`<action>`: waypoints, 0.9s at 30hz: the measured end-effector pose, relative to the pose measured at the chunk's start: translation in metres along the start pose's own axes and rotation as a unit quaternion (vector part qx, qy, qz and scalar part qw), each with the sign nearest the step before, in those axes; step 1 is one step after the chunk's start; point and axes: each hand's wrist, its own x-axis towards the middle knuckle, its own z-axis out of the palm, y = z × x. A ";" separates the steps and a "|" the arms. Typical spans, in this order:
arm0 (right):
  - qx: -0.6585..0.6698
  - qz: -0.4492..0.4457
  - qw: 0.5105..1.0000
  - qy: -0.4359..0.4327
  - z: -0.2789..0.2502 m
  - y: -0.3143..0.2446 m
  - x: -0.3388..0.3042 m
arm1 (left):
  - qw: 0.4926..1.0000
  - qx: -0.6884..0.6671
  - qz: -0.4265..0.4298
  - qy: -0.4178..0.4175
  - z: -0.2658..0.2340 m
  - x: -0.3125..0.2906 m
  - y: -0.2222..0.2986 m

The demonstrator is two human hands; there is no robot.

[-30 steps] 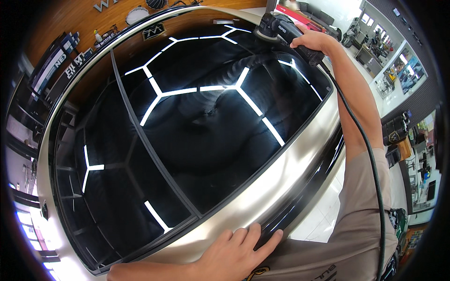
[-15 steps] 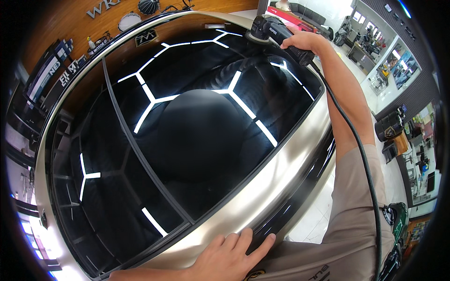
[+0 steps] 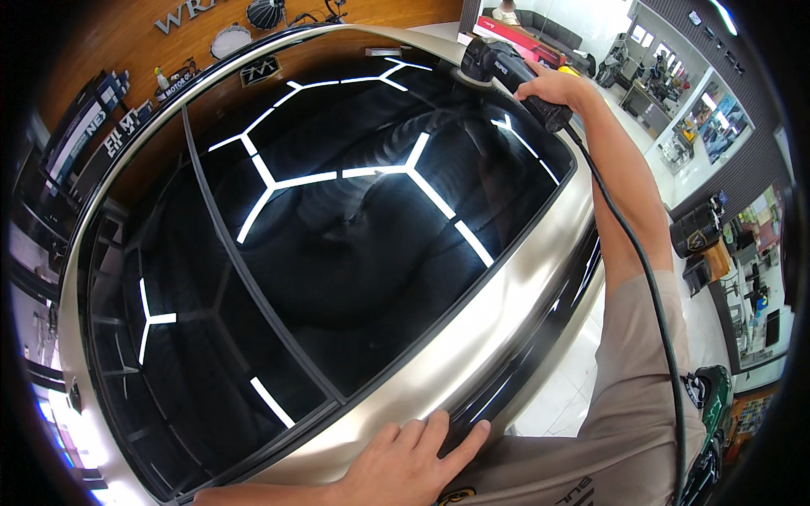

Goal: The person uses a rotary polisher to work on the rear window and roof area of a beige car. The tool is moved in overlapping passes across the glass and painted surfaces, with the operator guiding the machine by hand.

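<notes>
My right hand [image 3: 550, 88] is wrapped round the body of a black power polisher [image 3: 506, 69] at the far right corner of a car's black glass roof [image 3: 354, 253]. Its round pad meets the roof there. A black cord [image 3: 643, 253] runs from the tool's rear down along my right arm. Nearer to me, my left hand [image 3: 403, 465] lies on the roof's pale gold metal edge [image 3: 439, 358], fingers spread and holding nothing. White hexagon-pattern lights reflect in the glass, with faint streaky smears about its middle.
A dark trim strip [image 3: 232, 244] crosses the roof. Beyond stands a wooden wall [image 3: 405, 10]. At the right are a dark drum [image 3: 697, 232] and a green shiny vehicle part [image 3: 717, 396] close to my side. A red counter [image 3: 523, 38] stands behind the polisher.
The polisher and my right hand have shifted slightly right and nearer to me. The large, smooth dark round patch in the glass no longer shows. My left hand stays on the edge.
</notes>
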 end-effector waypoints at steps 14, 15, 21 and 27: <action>-0.012 -0.022 0.999 -0.027 -0.001 -0.021 -0.004 | 1.000 -0.005 -0.003 -0.009 -0.003 -0.002 0.006; -0.019 -0.023 0.999 -0.026 0.002 -0.023 -0.005 | 1.000 -0.005 -0.002 -0.005 -0.002 -0.003 0.005; -0.021 -0.025 0.999 -0.005 0.010 -0.028 -0.004 | 1.000 -0.008 -0.006 0.006 -0.003 -0.015 0.002; -0.023 -0.037 0.999 -0.015 0.013 -0.038 -0.013 | 1.000 0.013 -0.003 0.005 -0.003 -0.020 0.002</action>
